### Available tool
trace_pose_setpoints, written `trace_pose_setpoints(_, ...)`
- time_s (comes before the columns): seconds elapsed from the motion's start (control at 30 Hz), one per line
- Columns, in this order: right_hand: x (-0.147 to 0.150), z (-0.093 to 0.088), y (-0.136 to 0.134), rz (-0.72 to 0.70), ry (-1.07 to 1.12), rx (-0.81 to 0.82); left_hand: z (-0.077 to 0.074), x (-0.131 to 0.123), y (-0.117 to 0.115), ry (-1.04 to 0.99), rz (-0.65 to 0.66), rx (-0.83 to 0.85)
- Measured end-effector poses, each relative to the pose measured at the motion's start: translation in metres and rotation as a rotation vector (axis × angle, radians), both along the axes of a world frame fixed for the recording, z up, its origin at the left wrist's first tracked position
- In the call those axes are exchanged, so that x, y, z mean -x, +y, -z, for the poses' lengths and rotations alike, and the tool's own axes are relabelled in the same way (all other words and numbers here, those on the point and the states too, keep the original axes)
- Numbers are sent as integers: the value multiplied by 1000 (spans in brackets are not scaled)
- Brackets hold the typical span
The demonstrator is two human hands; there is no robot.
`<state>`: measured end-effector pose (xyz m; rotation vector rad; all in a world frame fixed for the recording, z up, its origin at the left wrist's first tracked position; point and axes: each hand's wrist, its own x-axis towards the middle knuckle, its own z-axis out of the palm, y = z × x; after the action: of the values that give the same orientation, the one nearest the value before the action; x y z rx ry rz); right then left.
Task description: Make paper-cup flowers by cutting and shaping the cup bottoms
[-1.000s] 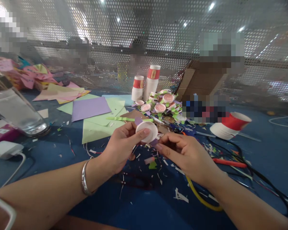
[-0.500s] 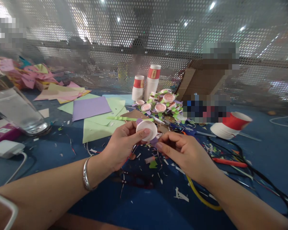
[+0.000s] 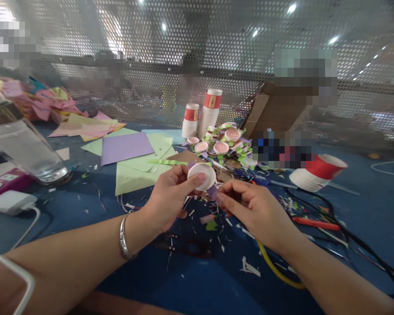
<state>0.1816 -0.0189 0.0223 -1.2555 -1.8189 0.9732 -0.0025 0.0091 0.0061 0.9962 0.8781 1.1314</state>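
Observation:
My left hand (image 3: 166, 197) holds a small round white piece, seemingly a cut-off paper cup bottom (image 3: 209, 174), thumb on its face. A purple paper strip (image 3: 212, 191) sticks out at its lower right, and a bit of purple shows at the upper left. The fingers of my right hand (image 3: 252, 208) pinch the end of that lower strip. Just beyond lies a pile of similar round pieces (image 3: 221, 148) with green and purple paper tabs, some with red print. A narrow green paper strip (image 3: 170, 162) lies behind my left hand.
Two stacks of paper cups (image 3: 211, 118) stand at the back. A purple sheet (image 3: 128, 148) and green sheets (image 3: 134, 180) lie left, near a water glass (image 3: 36, 151) and white charger (image 3: 11, 203). Right are a tipped red-and-white cup (image 3: 318, 173), a red stick-like object (image 3: 317, 223), cables and scraps.
Both hands keep their hold, with hardly any movement. The purple strip at the lower right shows slightly more clearly. The whole view has shifted a little.

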Motion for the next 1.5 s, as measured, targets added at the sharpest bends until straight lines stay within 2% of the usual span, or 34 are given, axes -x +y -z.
trace_pose_setpoints(0.2, 0, 1, -1, 5, -18, -4, 0, -3, -3, -3, 53, 63)
trace_pose_setpoints(0.4, -2, 2, 1, 32, 2, 56, -2, 0, -1, -4, 36, 120)
trace_pose_setpoints(1.0, 2, 1, 2, 52, 109, 121, 0, -7, -5, -81, 30, 35)
trace_pose_setpoints(1.33, -3, 6, 4, 29, -13, -16, 4, -3, -3, -64, 73, 19)
trace_pose_setpoints(1.5, -5, 6, 3, 5, -95, -23, 8, -4, -1, -44, 114, -34)
